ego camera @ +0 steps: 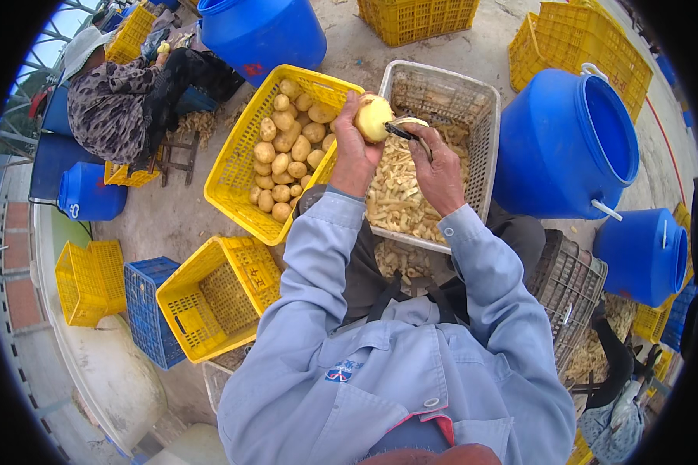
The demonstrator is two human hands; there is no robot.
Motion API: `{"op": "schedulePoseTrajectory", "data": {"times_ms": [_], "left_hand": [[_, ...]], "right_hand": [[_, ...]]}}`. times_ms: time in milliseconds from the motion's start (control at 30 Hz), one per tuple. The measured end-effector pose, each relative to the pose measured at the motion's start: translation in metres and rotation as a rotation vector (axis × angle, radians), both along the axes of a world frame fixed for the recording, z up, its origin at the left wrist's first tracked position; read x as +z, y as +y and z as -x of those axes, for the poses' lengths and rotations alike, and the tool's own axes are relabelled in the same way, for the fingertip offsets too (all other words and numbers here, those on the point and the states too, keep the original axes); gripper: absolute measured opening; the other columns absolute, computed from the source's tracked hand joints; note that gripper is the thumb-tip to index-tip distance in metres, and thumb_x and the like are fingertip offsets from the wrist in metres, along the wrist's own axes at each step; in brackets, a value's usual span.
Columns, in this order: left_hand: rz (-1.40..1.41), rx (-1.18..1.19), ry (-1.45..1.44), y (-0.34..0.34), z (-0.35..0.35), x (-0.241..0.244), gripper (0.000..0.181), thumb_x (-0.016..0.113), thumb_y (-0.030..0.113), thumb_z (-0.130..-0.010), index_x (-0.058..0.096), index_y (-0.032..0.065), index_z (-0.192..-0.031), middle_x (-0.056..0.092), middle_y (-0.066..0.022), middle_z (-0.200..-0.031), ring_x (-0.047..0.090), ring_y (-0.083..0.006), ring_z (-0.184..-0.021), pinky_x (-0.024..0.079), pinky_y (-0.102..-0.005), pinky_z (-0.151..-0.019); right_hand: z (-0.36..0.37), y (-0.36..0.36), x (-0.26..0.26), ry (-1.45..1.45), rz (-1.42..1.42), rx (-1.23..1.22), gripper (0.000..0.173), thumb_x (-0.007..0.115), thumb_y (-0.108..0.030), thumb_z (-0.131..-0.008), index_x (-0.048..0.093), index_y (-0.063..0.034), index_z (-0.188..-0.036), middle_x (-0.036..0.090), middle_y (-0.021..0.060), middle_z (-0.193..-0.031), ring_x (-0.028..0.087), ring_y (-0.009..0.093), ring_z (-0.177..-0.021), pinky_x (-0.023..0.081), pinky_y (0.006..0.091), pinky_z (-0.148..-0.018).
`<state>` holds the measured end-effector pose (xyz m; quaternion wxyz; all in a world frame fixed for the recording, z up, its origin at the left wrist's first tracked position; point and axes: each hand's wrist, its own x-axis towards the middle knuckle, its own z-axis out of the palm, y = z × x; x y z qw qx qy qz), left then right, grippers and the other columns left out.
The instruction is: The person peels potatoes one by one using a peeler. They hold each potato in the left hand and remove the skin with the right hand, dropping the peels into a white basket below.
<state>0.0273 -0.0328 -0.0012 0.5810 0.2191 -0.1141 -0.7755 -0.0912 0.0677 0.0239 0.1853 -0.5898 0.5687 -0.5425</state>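
Observation:
My left hand (pixel 355 148) grips a mostly peeled potato (pixel 373 118) above the gap between two crates. My right hand (pixel 440 168) holds a dark-handled peeler (pixel 400 131) against the potato's right side, and a strip of peel (pixel 413 121) lies over the tool. Below my right hand stands a whitish plastic crate (pixel 487 145) with many peelings (pixel 398 200) in it. To its left, a yellow plastic crate (pixel 224 157) holds several unpeeled potatoes (pixel 282 141), close to my left forearm.
Blue plastic barrels stand at the right (pixel 552 145) and top left (pixel 267 35). An empty-looking yellow crate (pixel 215 302) and a blue crate (pixel 151 308) are at lower left. A co-worker (pixel 113 104) sits upper left; another person (pixel 613 418) is at lower right.

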Motion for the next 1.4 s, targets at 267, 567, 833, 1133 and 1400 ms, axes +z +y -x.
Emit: {"op": "schedulePoseTrajectory", "data": {"times_ms": [267,567,833,1133,1400], "left_hand": [[-0.002,0.046,-0.034,-0.003,-0.004,-0.007,0.024,0.057,0.028,-0.091,0.056,0.0063,-0.100,0.063,-0.0053,-0.091,0.064,-0.0189,-0.084,0.054,-0.0350,-0.074],[-0.027,0.068,-0.005,-0.006,-0.011,0.004,0.022,0.057,0.029,-0.091,0.056,0.0093,-0.100,0.063,-0.0078,-0.089,0.063,-0.0247,-0.081,0.054,-0.0395,-0.071],[0.021,-0.054,-0.024,0.002,-0.007,0.000,0.028,0.052,0.033,-0.094,0.055,0.0069,-0.103,0.063,-0.0084,-0.094,0.063,-0.0222,-0.081,0.055,-0.0373,-0.071],[-0.014,0.109,-0.034,-0.008,-0.011,0.009,0.022,0.058,0.029,-0.091,0.056,0.0091,-0.100,0.061,-0.0049,-0.087,0.062,-0.0184,-0.078,0.053,-0.0337,-0.066],[0.028,-0.072,-0.074,-0.007,-0.012,-0.002,0.028,0.053,0.033,-0.093,0.057,0.0078,-0.105,0.063,-0.0072,-0.092,0.063,-0.0226,-0.081,0.054,-0.0380,-0.071]], "right_hand": [[-0.015,-0.018,0.002,0.055,0.066,-0.014,0.023,0.059,-0.006,-0.086,0.063,-0.0082,-0.108,0.066,0.0151,-0.096,0.066,0.033,-0.085,0.052,0.0384,-0.071],[-0.006,0.022,-0.030,-0.081,-0.155,0.002,0.024,0.057,-0.007,-0.089,0.061,-0.0080,-0.113,0.067,0.0144,-0.101,0.066,0.027,-0.088,0.050,0.0341,-0.073],[-0.011,-0.026,0.010,-0.062,0.026,0.051,0.022,0.058,-0.006,-0.088,0.062,-0.0076,-0.110,0.067,0.0140,-0.099,0.067,0.029,-0.088,0.051,0.0355,-0.074],[-0.012,0.009,-0.019,0.084,-0.218,0.099,0.025,0.058,-0.007,-0.090,0.061,-0.0049,-0.115,0.067,0.0119,-0.088,0.057,0.013,-0.070,0.046,0.0295,-0.064],[-0.006,-0.007,0.001,-0.070,-0.011,0.070,0.025,0.058,-0.007,-0.089,0.060,-0.0067,-0.114,0.066,0.0170,-0.090,0.066,0.030,-0.076,0.049,0.0355,-0.067]]}}
